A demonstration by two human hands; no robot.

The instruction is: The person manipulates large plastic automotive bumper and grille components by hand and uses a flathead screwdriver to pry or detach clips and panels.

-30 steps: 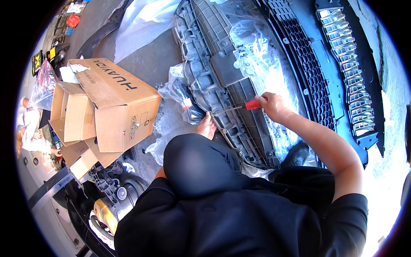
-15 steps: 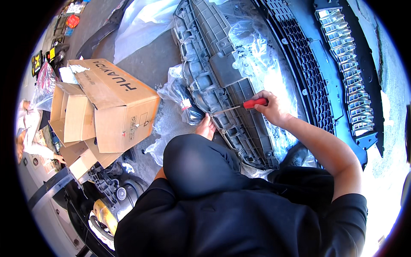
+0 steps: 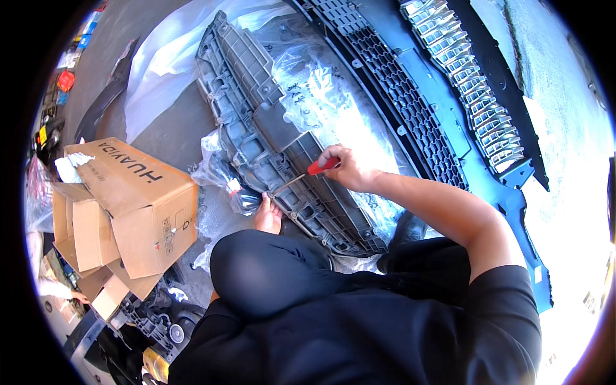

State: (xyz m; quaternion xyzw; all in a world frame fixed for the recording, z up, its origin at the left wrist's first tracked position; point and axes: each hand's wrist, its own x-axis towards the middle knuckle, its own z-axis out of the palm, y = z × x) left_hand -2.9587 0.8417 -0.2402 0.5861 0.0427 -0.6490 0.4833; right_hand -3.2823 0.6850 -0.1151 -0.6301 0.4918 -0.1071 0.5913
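Observation:
In front of me lies a long grey plastic car-grille panel (image 3: 269, 119), its ribbed and clipped side facing up. My right hand (image 3: 351, 169) is closed around the red handle of a screwdriver (image 3: 323, 166). The thin shaft slants down to the left, and its tip reaches the panel's left edge. Right by that tip, my left hand (image 3: 268, 217) grips the same edge, thumb uppermost and fingers bent. Whatever sits under the screwdriver tip is too small to make out.
Left of me stands an opened cardboard box (image 3: 151, 192). Clear plastic wrap (image 3: 314, 96) lies beyond the panel, then a black honeycomb grille (image 3: 398, 83) and a chrome-slatted grille (image 3: 471, 77). A bagged part (image 3: 221, 170) touches the panel's left side. Another person's hand (image 3: 79, 297) shows far left.
The whole view has shifted, so panel, box and grilles now sit further left in the picture. Both hands keep their hold, and the screwdriver tip stays at the panel's edge.

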